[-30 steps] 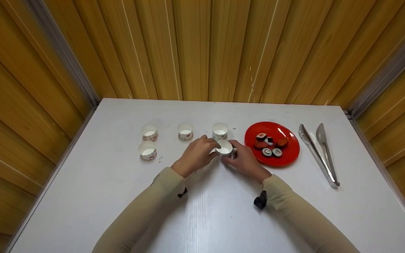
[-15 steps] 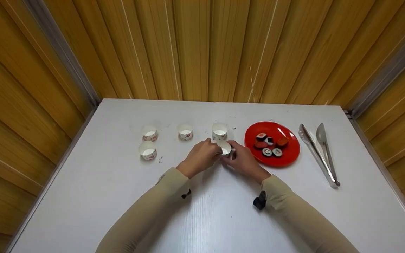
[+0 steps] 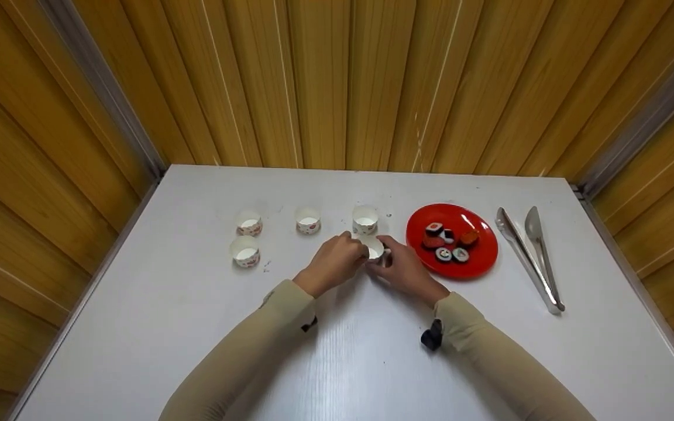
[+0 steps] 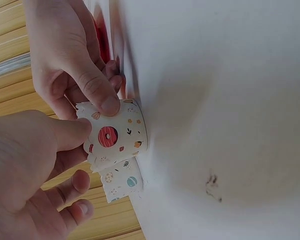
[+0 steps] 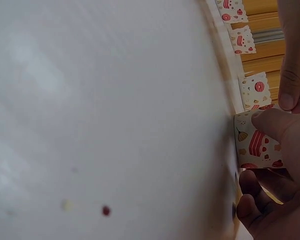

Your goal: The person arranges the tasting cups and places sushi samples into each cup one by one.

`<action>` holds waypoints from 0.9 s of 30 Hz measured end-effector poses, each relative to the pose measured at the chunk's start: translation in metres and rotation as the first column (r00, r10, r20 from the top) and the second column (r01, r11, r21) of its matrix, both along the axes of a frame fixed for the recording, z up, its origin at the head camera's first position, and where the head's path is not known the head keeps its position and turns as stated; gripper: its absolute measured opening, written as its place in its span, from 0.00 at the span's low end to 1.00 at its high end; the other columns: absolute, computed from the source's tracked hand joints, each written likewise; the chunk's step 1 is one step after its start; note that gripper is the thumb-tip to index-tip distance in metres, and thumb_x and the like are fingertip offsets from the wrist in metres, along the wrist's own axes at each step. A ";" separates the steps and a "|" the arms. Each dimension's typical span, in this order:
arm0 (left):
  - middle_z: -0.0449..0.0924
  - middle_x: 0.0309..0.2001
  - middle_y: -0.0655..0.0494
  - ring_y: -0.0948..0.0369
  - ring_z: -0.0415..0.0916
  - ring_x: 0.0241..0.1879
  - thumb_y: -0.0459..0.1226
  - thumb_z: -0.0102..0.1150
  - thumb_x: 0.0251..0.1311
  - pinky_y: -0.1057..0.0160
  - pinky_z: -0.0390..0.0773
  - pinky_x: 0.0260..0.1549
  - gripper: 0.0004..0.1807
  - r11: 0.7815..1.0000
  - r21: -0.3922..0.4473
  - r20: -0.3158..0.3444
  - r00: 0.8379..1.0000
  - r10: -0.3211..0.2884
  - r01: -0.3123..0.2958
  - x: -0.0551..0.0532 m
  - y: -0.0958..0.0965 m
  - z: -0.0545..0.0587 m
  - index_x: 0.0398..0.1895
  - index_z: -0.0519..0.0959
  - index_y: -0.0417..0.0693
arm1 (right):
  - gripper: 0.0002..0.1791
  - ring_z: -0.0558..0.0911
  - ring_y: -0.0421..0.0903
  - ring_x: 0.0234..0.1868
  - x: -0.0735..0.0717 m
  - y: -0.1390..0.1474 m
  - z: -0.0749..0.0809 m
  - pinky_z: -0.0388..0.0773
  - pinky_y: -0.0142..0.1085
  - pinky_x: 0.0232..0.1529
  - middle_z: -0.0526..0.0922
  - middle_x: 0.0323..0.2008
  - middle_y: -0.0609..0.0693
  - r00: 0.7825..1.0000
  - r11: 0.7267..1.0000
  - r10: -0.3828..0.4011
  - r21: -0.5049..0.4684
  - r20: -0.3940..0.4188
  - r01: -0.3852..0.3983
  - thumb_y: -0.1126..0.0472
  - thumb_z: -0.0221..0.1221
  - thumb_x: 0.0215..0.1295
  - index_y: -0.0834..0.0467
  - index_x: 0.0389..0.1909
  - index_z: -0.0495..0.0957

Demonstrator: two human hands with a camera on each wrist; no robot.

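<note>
A white paper baking cup with printed sweets stands upright between both hands. My left hand pinches its scalloped rim from the left, with the index finger going out of sight inside. In the left wrist view, a red doughnut print shows on the baking cup, and the thumb lies at the rim. My right hand holds the opposite side, its thumb pressed on the wall of the baking cup in the right wrist view. Right behind it, another baking cup stands on the white table.
Farther left stand more paper baking cups: one in the back row, and two close together, one before the other. A red plate bearing several sushi pieces lies right of my right hand. Metal tongs lie beyond it.
My left hand has moved slightly right and its fingers have closed onto the cup's rim. The right hand keeps its hold. In the last half second hardly anything has moved.
</note>
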State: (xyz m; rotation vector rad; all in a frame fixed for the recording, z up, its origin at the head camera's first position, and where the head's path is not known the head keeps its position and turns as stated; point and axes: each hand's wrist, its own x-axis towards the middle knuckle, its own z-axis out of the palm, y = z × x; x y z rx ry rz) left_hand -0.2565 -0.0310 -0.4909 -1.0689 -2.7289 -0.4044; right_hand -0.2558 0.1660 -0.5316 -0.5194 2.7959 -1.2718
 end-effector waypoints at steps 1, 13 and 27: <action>0.87 0.31 0.55 0.53 0.79 0.33 0.32 0.67 0.65 0.55 0.79 0.32 0.04 1.000 0.000 -0.004 1.000 -0.001 0.001 0.000 0.000 0.000 0.33 0.89 0.46 | 0.33 0.74 0.47 0.36 0.000 0.000 0.000 0.73 0.39 0.39 0.82 0.40 0.49 1.000 1.000 -0.002 -0.002 -0.001 0.002 0.62 0.74 0.60 0.59 0.66 0.74; 0.86 0.29 0.55 0.54 0.78 0.31 0.31 0.66 0.65 0.55 0.77 0.30 0.06 1.000 0.015 -0.033 0.999 -0.018 0.019 0.000 -0.001 0.002 0.30 0.88 0.45 | 0.33 0.75 0.46 0.35 0.002 -0.001 0.002 0.72 0.38 0.38 0.82 0.40 0.51 1.000 1.000 -0.003 0.000 -0.005 0.003 0.63 0.74 0.60 0.60 0.66 0.74; 0.87 0.33 0.55 0.55 0.77 0.31 0.31 0.65 0.66 0.57 0.77 0.32 0.03 0.988 0.145 -0.102 0.994 -0.046 0.061 -0.001 -0.013 0.016 0.35 0.87 0.44 | 0.33 0.76 0.49 0.43 0.001 -0.001 0.002 0.74 0.41 0.45 0.83 0.51 0.50 0.998 1.000 -0.027 0.001 0.059 0.027 0.59 0.72 0.62 0.57 0.67 0.73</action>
